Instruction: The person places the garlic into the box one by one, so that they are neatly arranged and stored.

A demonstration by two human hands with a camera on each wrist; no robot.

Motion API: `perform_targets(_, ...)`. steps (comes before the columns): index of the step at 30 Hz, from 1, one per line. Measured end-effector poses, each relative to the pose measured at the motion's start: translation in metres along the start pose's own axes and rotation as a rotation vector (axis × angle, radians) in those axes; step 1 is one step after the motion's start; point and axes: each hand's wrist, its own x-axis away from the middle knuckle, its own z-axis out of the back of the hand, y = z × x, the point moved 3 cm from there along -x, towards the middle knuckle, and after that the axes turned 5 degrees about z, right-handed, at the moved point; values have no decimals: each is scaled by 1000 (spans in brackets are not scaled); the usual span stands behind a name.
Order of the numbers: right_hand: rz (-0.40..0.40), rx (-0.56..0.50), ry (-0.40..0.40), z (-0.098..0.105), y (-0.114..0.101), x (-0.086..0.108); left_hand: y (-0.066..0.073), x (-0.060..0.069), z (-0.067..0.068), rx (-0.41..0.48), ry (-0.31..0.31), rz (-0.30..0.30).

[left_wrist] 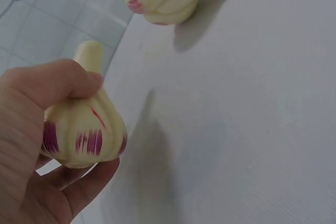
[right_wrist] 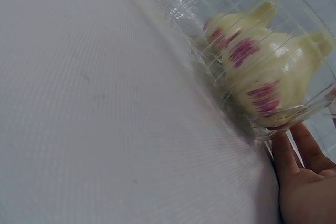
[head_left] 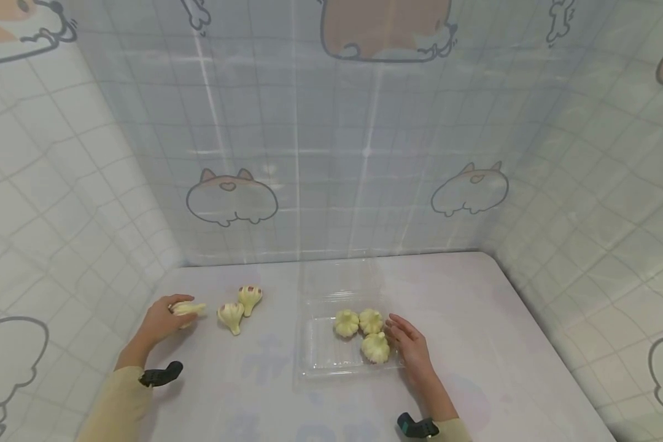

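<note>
At the left of the table my left hand [head_left: 160, 322] grips a cream garlic bulb [left_wrist: 86, 124] with purple streaks, its stem pointing up in the left wrist view. The thumb lies across the neck and the fingers are under the base. Two more garlic bulbs, one nearer [head_left: 231, 316] and one farther [head_left: 250, 298], lie to the right of that hand. A clear plastic box [head_left: 319, 353] holds three garlic bulbs [head_left: 346, 323] toward its right side. My right hand [head_left: 413, 351] is at the box's right wall, its extended fingers [right_wrist: 310, 150] against the plastic and holding nothing.
The box's clear lid [head_left: 339, 276] lies folded back toward the rear wall [head_left: 331, 209]. White table surface [head_left: 254, 393] stretches around the box. Side walls of patterned sheeting [head_left: 61, 202] rise at both sides.
</note>
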Motion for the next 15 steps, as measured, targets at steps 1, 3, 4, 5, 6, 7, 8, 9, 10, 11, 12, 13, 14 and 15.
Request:
perform_targets(1, -2, -2, 2, 0, 0, 0, 2, 0, 2, 13, 3, -12)
perform_targets(3, -2, -2, 3, 0, 0, -1, 7, 2, 5, 34, 20, -28)
perform_targets(4, -1, -4, 3, 0, 0, -1, 9, 2, 6, 34, 37, -37)
perform_targets(5, -2, -9, 3, 0, 0, -1, 12, 2, 8, 36, 54, -48)
perform_targets(6, -8, -20, 6, 0, 0, -1, 14, 2, 10, 33, 76, -61)
perform_targets(7, -11, -24, 7, 0, 0, -1, 15, 3, 11, 25, 99, -68)
perform_targets(8, -13, -28, 8, 0, -1, 0, 16, 3, 13, 9, 118, -66)
perform_targets(9, -14, -32, 8, 0, -1, 0, 17, 3, 14, -1, 135, -67)
perform_targets(10, -17, -35, 12, 0, -1, 0, 19, 4, 16, -9, 147, -65)
perform_targets(11, -19, -40, 13, 0, -1, 0, 21, 5, 17, -10, 154, -67)
perform_targets(12, -18, -44, 16, 0, -1, 0, 24, 6, 19, -10, 166, -69)
perform_targets(13, -13, -41, 17, 0, -2, -1, 28, 7, 20, -5, 176, -68)
perform_targets(14, -10, -40, 18, 0, -2, -1, 31, 9, 21, 2, 184, -66)
perform_targets(15, -7, -36, 16, 0, -2, -1, 35, 11, 22, 4, 201, -71)
